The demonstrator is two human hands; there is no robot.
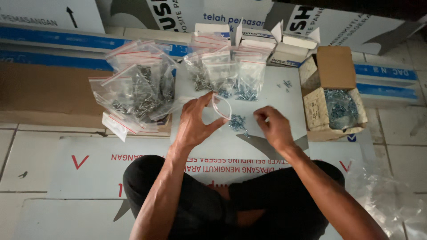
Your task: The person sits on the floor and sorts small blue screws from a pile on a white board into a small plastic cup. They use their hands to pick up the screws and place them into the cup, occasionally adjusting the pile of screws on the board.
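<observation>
A small clear zip bag (221, 106) is held open in the left hand's (192, 122) grip; screws (237, 122) are pinched from a loose pile by the right hand (275, 127).

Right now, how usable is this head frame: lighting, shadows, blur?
Head view: dim overall, brightest on the white sheet at centre; the lap is near black; the left hand holding the small clear bag and the right hand are sharp enough; the loose screws look slightly soft.
</observation>
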